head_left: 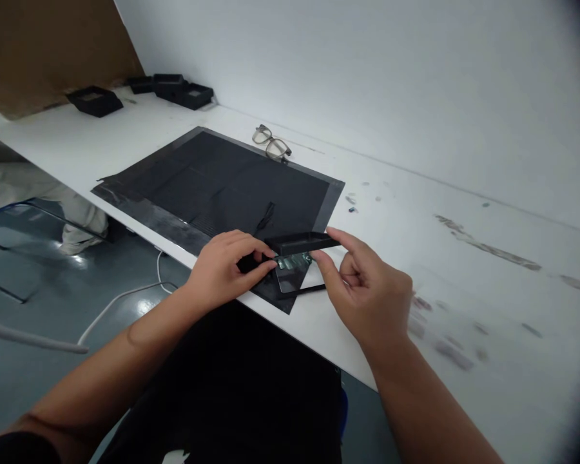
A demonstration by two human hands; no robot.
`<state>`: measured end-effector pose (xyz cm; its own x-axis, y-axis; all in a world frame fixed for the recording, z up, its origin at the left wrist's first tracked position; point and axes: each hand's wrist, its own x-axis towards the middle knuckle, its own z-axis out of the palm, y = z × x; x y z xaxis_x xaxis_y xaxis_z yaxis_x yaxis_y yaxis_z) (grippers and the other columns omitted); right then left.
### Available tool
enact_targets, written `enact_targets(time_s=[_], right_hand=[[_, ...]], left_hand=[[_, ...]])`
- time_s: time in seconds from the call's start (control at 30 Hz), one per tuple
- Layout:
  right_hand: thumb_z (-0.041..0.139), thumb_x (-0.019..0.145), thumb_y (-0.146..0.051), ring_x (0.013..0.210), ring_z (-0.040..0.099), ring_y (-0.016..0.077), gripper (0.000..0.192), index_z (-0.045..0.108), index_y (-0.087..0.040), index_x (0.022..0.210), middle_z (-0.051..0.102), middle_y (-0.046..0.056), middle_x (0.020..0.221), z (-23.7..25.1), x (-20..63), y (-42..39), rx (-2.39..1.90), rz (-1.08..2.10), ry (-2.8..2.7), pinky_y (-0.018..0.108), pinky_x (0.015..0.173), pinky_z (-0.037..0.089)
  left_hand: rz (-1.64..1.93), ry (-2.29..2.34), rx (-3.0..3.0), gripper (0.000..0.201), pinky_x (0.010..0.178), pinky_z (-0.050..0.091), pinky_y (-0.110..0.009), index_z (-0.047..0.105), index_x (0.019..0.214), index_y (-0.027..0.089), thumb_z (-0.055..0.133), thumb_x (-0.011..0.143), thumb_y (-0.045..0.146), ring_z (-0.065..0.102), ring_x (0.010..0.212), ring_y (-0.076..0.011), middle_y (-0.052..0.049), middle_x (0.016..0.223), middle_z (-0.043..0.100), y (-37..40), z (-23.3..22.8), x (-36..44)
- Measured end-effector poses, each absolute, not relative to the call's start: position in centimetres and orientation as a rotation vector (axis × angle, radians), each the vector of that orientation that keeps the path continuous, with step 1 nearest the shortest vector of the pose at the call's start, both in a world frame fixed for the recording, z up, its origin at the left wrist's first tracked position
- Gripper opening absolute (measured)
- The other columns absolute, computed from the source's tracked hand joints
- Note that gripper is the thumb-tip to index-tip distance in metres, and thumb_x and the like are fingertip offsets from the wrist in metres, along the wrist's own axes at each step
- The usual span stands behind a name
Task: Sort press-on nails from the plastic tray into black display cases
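Observation:
My right hand (pixel 367 283) pinches the right end of a shallow black plastic frame (pixel 302 242) between thumb and forefinger. My left hand (pixel 232 267) is closed at the frame's left end, its thumb and forefinger by the edge. Just under the frame, a thin panel (pixel 290 278) with a glossy dark face and a green strip along its top shows between my hands. Whether panel and frame are joined, I cannot tell. Both are over the near right corner of a black mat (pixel 232 180). A small dark cord-like piece (pixel 267 216) lies on the mat behind the frame.
A pair of glasses (pixel 271 142) lies beyond the mat, near the wall. Several black plastic housings (pixel 183 91) stand at the table's far left. Smudges mark the white table (pixel 444 309) on the right. A white cable (pixel 120 296) hangs below the front edge. Another person's leg (pixel 80 212) shows at left.

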<state>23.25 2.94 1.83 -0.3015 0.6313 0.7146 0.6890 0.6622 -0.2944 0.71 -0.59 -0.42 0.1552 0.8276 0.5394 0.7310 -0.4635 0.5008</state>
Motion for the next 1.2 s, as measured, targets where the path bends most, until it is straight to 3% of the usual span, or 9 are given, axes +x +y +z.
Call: enact_targets(time_s=[0.17,0.33,0.6,0.87,1.2], right_hand=[[0.069,0.093,-0.032,0.046,0.034,0.0063,0.025,0.071,-0.015,0.113,0.031,-0.010,0.055,1.9,23.2,2.7,-1.100,0.082,-1.984,0.022,0.050,0.035],[0.068,0.094,-0.035,0.046,0.033,0.0065,0.023,0.071,-0.018,0.110,0.030,-0.010,0.055,2.0,23.2,2.4,-1.119,0.165,-1.990,0.022,0.051,0.035],[0.068,0.094,-0.036,0.046,0.036,0.0063,0.022,0.071,-0.019,0.108,0.032,-0.010,0.054,1.7,23.5,2.5,-1.105,0.124,-1.997,0.022,0.050,0.035],[0.068,0.094,-0.033,0.045,0.037,0.0057,0.019,0.072,-0.020,0.106,0.032,-0.010,0.054,1.9,23.4,2.6,-1.097,0.091,-2.015,0.022,0.050,0.034],[0.067,0.095,-0.036,0.045,0.038,0.0060,0.019,0.073,-0.021,0.105,0.033,-0.009,0.053,2.0,23.4,2.5,-1.129,0.098,-2.033,0.022,0.051,0.035]], left_hand=[[1.192,1.610,2.383,0.013,0.072,0.048,-0.028,0.072,0.100,0.022,0.069,0.091,0.030,0.061,0.071,-0.0130,0.004,0.067,0.065,-0.6,-0.6,1.0],[0.936,1.719,2.459,0.025,0.074,0.047,-0.033,0.074,0.108,0.020,0.062,0.095,0.037,0.061,0.078,-0.0174,0.001,0.069,0.066,-0.9,-0.3,1.1],[0.916,1.703,2.412,0.026,0.077,0.045,-0.033,0.074,0.107,0.022,0.058,0.097,0.039,0.062,0.083,-0.0177,0.000,0.075,0.070,-0.9,-0.2,1.1],[0.776,1.759,2.376,0.031,0.075,0.040,-0.034,0.066,0.115,0.020,0.057,0.097,0.043,0.058,0.080,-0.0183,0.002,0.071,0.063,-0.9,0.3,1.3],[0.723,1.766,2.393,0.030,0.071,0.037,-0.035,0.068,0.108,0.019,0.055,0.097,0.045,0.059,0.080,-0.0203,-0.001,0.071,0.065,-0.7,0.6,1.4]])
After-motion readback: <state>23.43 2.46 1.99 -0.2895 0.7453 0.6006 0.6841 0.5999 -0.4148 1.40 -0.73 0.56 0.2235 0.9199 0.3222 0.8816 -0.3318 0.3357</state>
